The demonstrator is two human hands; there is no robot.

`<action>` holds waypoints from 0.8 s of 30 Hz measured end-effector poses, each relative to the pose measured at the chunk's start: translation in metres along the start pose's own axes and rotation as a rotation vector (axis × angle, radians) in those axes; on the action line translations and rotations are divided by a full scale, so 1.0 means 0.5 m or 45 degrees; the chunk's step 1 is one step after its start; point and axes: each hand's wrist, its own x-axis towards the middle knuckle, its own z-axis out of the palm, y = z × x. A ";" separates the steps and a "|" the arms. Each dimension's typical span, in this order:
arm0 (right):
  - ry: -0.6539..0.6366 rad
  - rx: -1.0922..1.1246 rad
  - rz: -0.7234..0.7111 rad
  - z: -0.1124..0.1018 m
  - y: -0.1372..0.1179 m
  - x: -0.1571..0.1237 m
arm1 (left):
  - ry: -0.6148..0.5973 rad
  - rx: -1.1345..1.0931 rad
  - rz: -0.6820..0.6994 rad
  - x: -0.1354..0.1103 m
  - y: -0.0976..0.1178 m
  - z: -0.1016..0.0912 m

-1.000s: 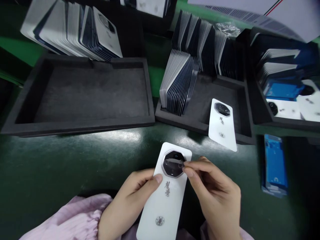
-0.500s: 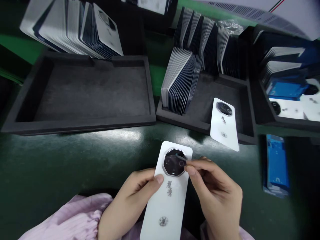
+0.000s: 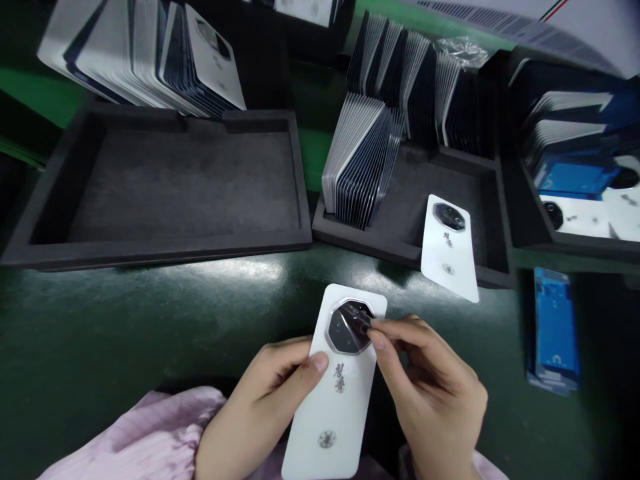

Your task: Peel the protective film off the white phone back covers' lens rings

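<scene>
Left hand (image 3: 267,395) holds the white panel (image 3: 334,412), likely light, slick, best gripped by edges; right hand (image 3: 431,385) pinches clear film (image 3: 356,321).

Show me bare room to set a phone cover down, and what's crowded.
Bare: inside the left tray; tabletop between it and the left hand; a strip between the right hand and the blue stack. Crowded: the left of the middle tray, with standing covers, and its front rim, crossed by a white cover; the right tray, packed with covers.
</scene>
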 end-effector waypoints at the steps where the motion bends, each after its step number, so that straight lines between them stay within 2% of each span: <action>1: 0.000 -0.012 -0.019 0.000 -0.001 0.000 | -0.003 0.025 0.027 -0.001 0.001 0.001; 5: 0.040 -0.110 -0.112 0.001 -0.006 0.001 | -0.021 0.198 0.154 -0.005 0.001 0.001; 8: 0.047 -0.107 -0.112 0.000 -0.009 0.000 | -0.024 0.272 0.189 -0.007 0.002 0.000; 11: 0.023 0.045 -0.032 -0.004 -0.012 -0.002 | -0.017 0.219 0.163 -0.007 0.002 0.001; 15: -0.073 0.397 0.044 -0.011 -0.014 -0.003 | 0.008 0.107 0.048 -0.006 -0.001 0.004; 18: -0.057 0.558 0.080 -0.014 -0.017 0.001 | 0.031 0.073 -0.002 -0.005 -0.004 0.004; 22: -0.028 0.347 0.268 -0.011 -0.024 0.008 | -0.010 0.084 0.050 -0.006 -0.001 0.004; 24: -0.016 0.277 0.307 -0.008 -0.026 0.009 | -0.020 0.088 0.059 -0.006 0.001 0.005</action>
